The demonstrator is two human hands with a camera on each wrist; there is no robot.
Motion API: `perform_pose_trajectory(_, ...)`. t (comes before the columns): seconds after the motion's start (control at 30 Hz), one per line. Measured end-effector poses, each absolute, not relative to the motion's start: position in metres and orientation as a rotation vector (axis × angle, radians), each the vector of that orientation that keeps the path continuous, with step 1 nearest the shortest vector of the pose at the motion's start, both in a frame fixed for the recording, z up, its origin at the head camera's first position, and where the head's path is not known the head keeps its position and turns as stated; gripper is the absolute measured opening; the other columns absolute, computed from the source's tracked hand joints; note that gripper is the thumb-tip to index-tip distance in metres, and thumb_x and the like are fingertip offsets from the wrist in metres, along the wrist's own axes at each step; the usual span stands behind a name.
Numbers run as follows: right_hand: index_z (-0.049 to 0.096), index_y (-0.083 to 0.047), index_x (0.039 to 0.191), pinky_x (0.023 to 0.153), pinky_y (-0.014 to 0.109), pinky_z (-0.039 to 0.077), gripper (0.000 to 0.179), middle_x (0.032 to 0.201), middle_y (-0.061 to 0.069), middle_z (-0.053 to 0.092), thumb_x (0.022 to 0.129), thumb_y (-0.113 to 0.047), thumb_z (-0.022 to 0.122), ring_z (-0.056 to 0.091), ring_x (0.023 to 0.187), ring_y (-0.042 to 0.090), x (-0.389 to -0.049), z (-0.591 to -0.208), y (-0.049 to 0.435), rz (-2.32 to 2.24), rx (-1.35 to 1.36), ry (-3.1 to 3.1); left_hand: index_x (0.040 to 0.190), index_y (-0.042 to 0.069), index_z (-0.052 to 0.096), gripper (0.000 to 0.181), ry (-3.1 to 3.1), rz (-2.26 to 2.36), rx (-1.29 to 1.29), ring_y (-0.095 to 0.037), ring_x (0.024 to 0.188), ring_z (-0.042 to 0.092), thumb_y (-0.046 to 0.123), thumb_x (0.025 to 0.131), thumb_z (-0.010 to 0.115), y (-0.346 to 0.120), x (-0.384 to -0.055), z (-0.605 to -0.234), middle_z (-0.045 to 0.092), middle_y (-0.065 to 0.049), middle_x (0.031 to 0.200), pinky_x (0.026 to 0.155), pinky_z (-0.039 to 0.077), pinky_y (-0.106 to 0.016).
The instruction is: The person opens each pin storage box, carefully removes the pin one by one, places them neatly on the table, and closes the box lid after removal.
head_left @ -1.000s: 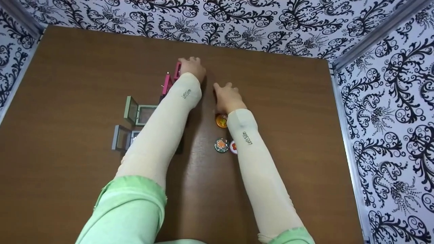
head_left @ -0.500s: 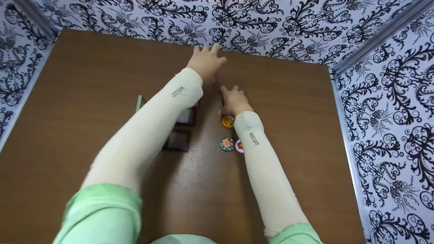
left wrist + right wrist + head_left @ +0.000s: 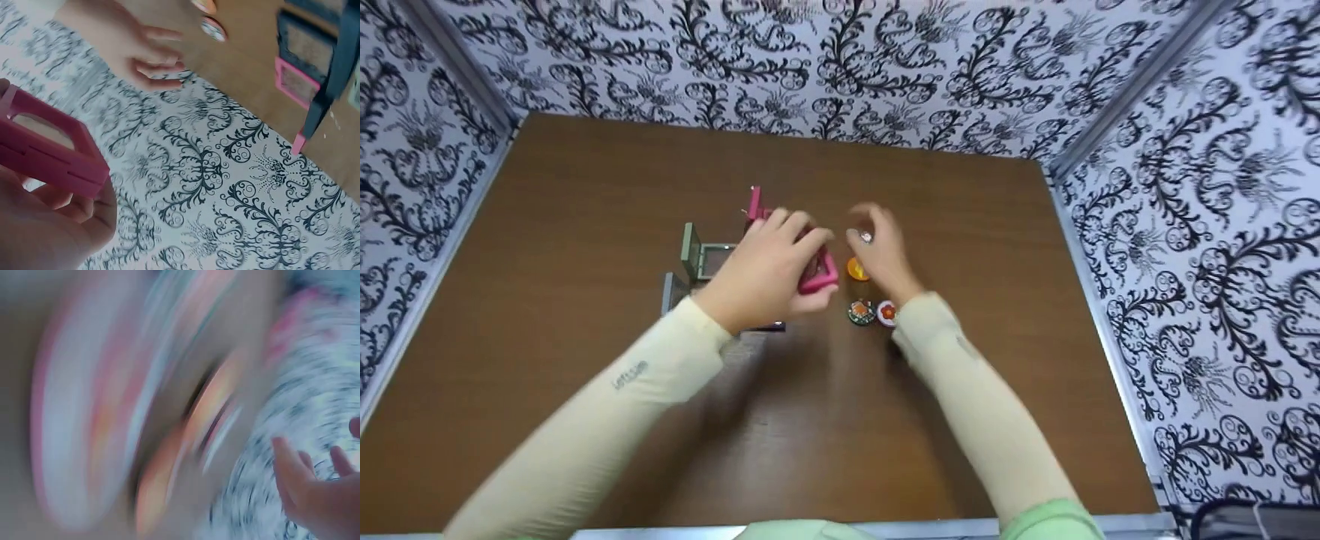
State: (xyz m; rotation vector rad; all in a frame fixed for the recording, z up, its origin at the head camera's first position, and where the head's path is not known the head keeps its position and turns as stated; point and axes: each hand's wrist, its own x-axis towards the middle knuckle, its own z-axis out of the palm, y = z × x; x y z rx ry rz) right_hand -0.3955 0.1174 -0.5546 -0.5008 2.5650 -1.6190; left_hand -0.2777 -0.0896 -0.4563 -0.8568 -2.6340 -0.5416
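Note:
My left hand (image 3: pixel 761 274) grips a small pink box (image 3: pixel 823 279) above the table. In the left wrist view, the same pink box (image 3: pixel 84 169) has a raised rim round a pale inner part, with fingers beneath it. To its right, my right hand (image 3: pixel 885 251) hovers over the badges with loosely bent fingers and nothing visible in them. A small pale badge (image 3: pixel 865 237) shows between its thumb and fingers, apparently on the table. Nearer lie an orange badge (image 3: pixel 857 269), a green-rimmed badge (image 3: pixel 861 312) and a white badge with a red flower (image 3: pixel 887 313).
Left of the badges, a green hinged box (image 3: pixel 690 251) and a grey-blue one (image 3: pixel 669 292) stand with lids raised. Another pink box (image 3: pixel 755 201) is behind my left hand. Patterned walls (image 3: pixel 780 82) enclose the brown table (image 3: pixel 607 180). The right wrist view is heavily blurred.
My left hand has come back from the far edge towards me, now with the pink box in it. My right hand has shifted little, its fingers lifting off the far badge. The head view has tilted up.

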Motion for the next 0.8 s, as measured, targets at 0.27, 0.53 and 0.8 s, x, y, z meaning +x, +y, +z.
perform_pose_trajectory(0.27, 0.075, -0.009, 0.123, 0.087, 0.027, 0.061, 0.026, 0.121, 0.009, 0.075, 0.109, -0.025, 0.059, 0.072, 0.102, 0.017, -0.297, -0.532, 0.078, -2.384, -0.089, 0.831, 0.145, 0.001, 0.064, 0.078, -2.661, -0.662, -0.804, -0.031, 0.117, 0.053, 0.058, 0.094, 0.081, -0.099, -0.278, -0.461, 0.061, -0.013, 0.130, 0.099, 0.047, -0.050)
perform_pose_trajectory(0.53, 0.073, -0.008, 0.117, 0.078, 0.026, 0.058, 0.051, 0.109, 0.009, 0.074, 0.071, -0.022, 0.092, 0.069, 0.091, 0.016, -0.323, -0.528, 0.077, -2.403, -0.164, 0.702, 0.138, 0.005, 0.068, 0.079, -2.645, -0.596, -0.828, -0.029, 0.113, 0.051, 0.067, 0.090, 0.080, -0.101, -0.305, -0.457, 0.059, -0.009, 0.123, 0.094, 0.044, -0.049)
perform_pose_trajectory(0.8, 0.074, -0.006, 0.118, 0.079, 0.028, 0.059, 0.043, 0.111, 0.008, 0.074, 0.081, -0.025, 0.084, 0.068, 0.093, 0.016, -0.352, -0.523, 0.064, -2.356, -0.350, 0.698, 0.131, 0.007, 0.070, 0.079, -2.637, -0.572, -0.877, -0.026, 0.104, 0.049, 0.071, 0.085, 0.082, -0.114, -0.336, -0.451, 0.056, -0.006, 0.115, 0.082, 0.046, -0.046)
